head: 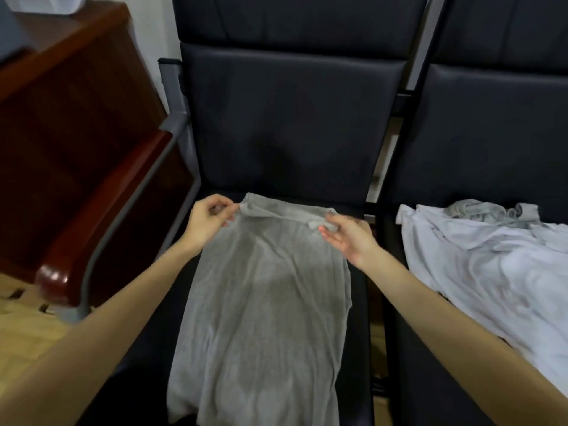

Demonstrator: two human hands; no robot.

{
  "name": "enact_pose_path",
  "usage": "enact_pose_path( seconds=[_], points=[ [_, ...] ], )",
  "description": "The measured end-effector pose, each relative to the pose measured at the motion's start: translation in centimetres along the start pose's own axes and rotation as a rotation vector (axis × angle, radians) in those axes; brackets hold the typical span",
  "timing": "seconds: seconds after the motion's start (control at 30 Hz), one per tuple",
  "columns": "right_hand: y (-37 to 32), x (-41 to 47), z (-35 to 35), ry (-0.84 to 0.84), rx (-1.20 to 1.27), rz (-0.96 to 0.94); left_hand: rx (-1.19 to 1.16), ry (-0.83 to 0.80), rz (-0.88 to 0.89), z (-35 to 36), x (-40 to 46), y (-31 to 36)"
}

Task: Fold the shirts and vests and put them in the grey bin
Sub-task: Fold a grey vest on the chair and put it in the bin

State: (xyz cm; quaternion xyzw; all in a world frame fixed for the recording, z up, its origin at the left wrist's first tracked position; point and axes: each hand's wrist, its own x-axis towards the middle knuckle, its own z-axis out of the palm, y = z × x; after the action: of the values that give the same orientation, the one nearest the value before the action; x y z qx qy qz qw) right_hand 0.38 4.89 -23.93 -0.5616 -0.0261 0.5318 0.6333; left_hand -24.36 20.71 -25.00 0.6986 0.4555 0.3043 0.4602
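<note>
Two bare forearms reach in from the near edge, one on each side of a grey vest (261, 302) spread flat and lengthwise on the dark seat of the middle chair (358, 302); its hem hangs toward the near edge, its shoulder end lies at the back of the seat. Left hand (207, 222): fingers curled, thumb and forefinger pinching the vest's left shoulder strap, lifting it slightly off the cushion. Right hand (349, 238): palm turned up, fingers partly spread, fingertips nipping the right strap end, so gripping the vest too. Fabric wrinkled, a darker patch down the middle. To the left, just beside the seat, a grey metal arm frame with a glossy reddish wooden armrest (101, 241), blurred; patterned pale floor (24, 327) below it. To the right, across a narrow gap, a second dark chair (491, 133) carries a crumpled white shirt (491, 272) with a bunched grey garment (488, 213) lying on its far end, against the backrest. Farther back, the padded backrest of the middle chair rises in panels. Far left, a dark red wooden cabinet (67, 96) with something white on top, cut off by the frame. No grey bin visible.
</note>
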Motion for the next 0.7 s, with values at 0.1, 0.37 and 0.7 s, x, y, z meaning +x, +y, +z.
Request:
enact_pose_path(
  seconds=[0.1,0.37,0.7],
  points=[
    [3.3,-2.2,-1.4,0.042,-0.107,0.03,0.029,-0.075,-0.019,0.1,-4.3,-2.0],
    [5.4,-3.0,-3.7,0.041,-1.12,0.008,0.411,-0.373,-0.131,-0.5,-6.4,-6.6],
    [2.2,7.4,-6.2,0.211,-1.084,-0.168,0.26,0.115,-0.364,0.5,4.0,-8.1]
  ],
)
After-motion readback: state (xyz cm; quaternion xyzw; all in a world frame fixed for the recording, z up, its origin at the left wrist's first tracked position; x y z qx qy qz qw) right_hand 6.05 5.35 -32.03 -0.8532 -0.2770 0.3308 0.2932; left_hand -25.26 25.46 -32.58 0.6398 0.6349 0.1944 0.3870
